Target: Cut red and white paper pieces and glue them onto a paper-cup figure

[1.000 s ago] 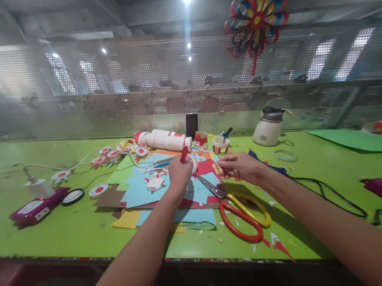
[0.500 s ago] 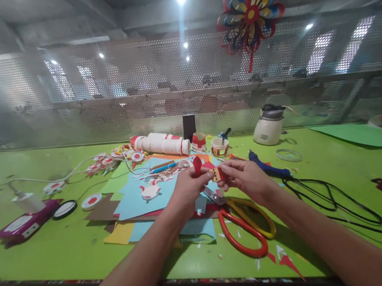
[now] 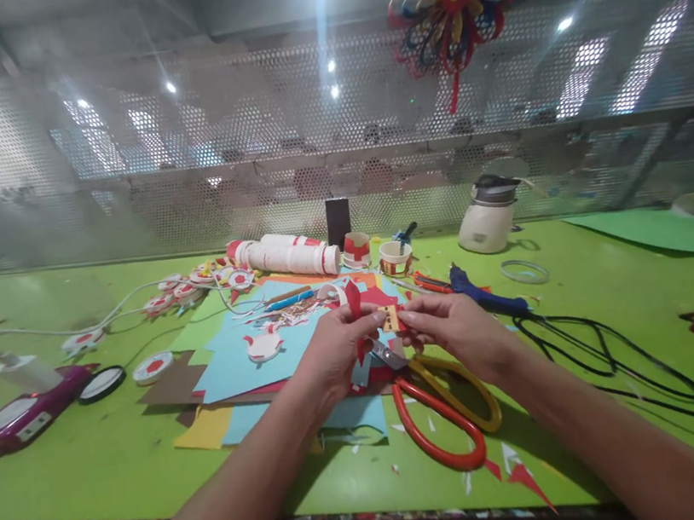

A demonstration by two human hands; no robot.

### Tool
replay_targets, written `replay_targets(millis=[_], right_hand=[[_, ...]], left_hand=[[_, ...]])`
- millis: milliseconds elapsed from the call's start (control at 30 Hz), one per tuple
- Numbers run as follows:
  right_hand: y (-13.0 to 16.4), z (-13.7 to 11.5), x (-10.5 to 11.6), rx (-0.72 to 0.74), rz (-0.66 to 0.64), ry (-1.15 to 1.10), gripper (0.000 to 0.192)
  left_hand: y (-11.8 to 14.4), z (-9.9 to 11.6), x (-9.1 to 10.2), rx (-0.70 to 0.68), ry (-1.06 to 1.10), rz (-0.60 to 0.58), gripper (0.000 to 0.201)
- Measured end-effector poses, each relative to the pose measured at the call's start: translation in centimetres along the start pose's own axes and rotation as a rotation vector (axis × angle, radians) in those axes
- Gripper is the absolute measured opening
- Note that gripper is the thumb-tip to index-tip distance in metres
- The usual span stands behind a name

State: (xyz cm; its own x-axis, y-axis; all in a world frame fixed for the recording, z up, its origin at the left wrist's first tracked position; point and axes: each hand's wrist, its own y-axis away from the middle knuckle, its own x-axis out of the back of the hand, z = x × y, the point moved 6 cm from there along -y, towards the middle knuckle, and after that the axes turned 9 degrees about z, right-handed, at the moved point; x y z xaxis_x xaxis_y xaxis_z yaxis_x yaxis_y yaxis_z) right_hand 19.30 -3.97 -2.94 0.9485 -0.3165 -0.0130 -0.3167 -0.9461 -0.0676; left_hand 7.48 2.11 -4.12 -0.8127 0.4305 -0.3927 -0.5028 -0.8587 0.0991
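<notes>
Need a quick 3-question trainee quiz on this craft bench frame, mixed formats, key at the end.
1. True or false: the scissors lie on the table, in neither hand.
2. Multiple choice: what does the left hand pinch? A) a blue pen B) a red paper piece C) a paper cup
3. Fill in: the right hand holds a small ___ paper tab at its fingertips.

Key: 1 true; 2 B; 3 yellow. The two hands meet above the coloured paper sheets, just behind the scissors' blades.
</notes>
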Motion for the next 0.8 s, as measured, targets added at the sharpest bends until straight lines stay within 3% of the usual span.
replay_targets(millis=[167,400,533,800], right_hand=[[-0.1,0.5,0.1,0.013,-0.022,-0.048,0.024],[0.0,0.2,0.2,0.066,0.004,-0.005,0.023],[0.3,0.3,-0.2,0.062,0.020,0.084,0.023],[-0.4,1.2,0.2,0.045,0.036,-0.028,0.022]], left_hand=[[0.3,0.0,-0.4,0.021,0.101,-0.050,0.017],[-0.3,-0.6,0.0,0.061,0.192,0.067,0.014],[-0.1,-0.9,-0.6,0.046,0.240,0.056,0.013],[-0.3,-0.7,0.2,0.013,0.179,0.060,0.010]])
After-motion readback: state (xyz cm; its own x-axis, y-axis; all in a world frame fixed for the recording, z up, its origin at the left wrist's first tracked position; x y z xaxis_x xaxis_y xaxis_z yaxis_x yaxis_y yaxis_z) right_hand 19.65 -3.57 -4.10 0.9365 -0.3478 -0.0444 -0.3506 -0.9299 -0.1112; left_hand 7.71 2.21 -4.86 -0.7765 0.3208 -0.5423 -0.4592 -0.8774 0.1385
